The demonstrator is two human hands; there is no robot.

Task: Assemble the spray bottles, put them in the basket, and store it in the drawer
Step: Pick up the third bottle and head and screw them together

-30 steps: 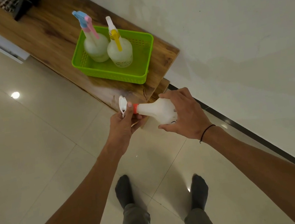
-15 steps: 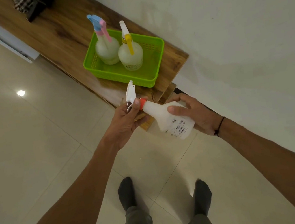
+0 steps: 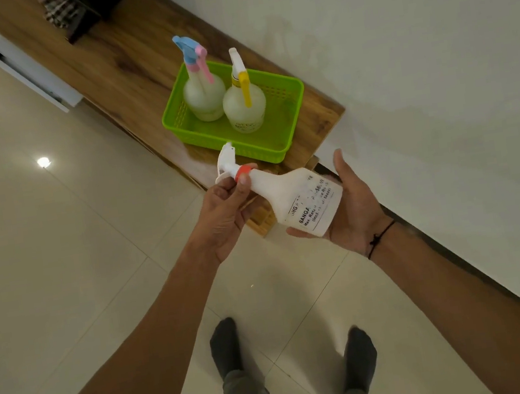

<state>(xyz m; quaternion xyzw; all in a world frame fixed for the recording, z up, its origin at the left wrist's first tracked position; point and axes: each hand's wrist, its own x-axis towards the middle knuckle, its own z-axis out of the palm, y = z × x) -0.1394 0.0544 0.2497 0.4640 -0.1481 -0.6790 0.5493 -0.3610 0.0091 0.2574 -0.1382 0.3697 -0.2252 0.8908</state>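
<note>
I hold a white spray bottle (image 3: pixel 299 201) tilted in front of me, its white trigger head (image 3: pixel 225 163) joined by an orange collar (image 3: pixel 243 170). My left hand (image 3: pixel 224 215) pinches the neck at the collar. My right hand (image 3: pixel 353 203) lies palm up under the bottle's base, fingers spread. Beyond it a green basket (image 3: pixel 284 120) sits on the wooden cabinet top (image 3: pixel 118 53). Two bottles stand upright in it: one with a blue and pink head (image 3: pixel 202 94) on the left, one with a white and yellow head (image 3: pixel 244 105) on the right.
A white drawer front (image 3: pixel 31 78) runs along the cabinet's left side. Dark objects (image 3: pixel 75 9) lie at the cabinet's far end. A white wall stands to the right, glossy floor tiles to the left. My feet (image 3: pixel 290 349) are below on the floor.
The right hand has turned from gripping the bottle from above to cradling its base palm up. The bottle's label now faces me, and the trigger head points up toward the basket.
</note>
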